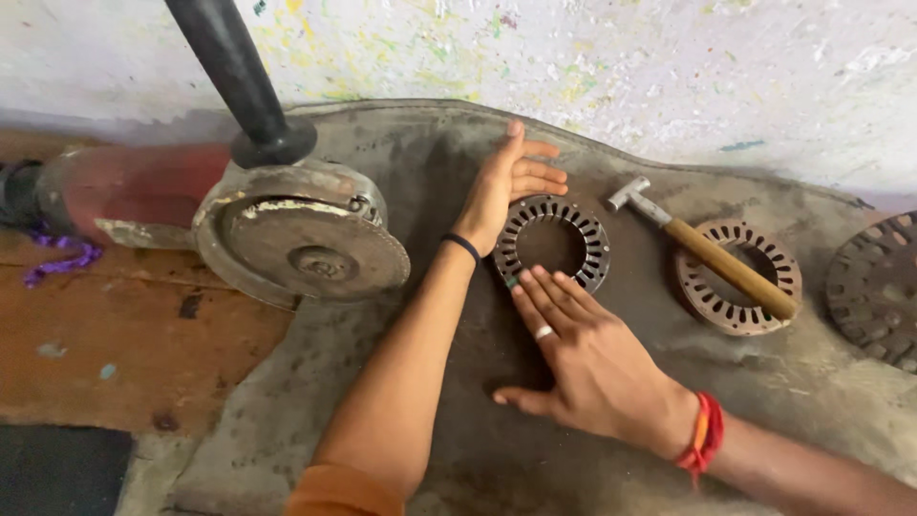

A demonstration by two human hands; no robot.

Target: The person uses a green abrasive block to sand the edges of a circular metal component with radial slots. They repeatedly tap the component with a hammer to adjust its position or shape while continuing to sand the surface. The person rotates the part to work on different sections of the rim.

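A dark slotted metal ring lies flat on a grey mat. My left hand rests flat with fingers together against the ring's upper left edge; a black band circles that wrist. My right hand, wearing a silver ring and a red wrist thread, lies open with its fingertips touching the ring's lower left edge. Neither hand grips anything.
An angle grinder with a black side handle lies at left, its disc facing up. A small hammer with a wooden handle rests across a rusty slotted ring. Another slotted disc sits at the right edge. A paint-spattered wall runs behind.
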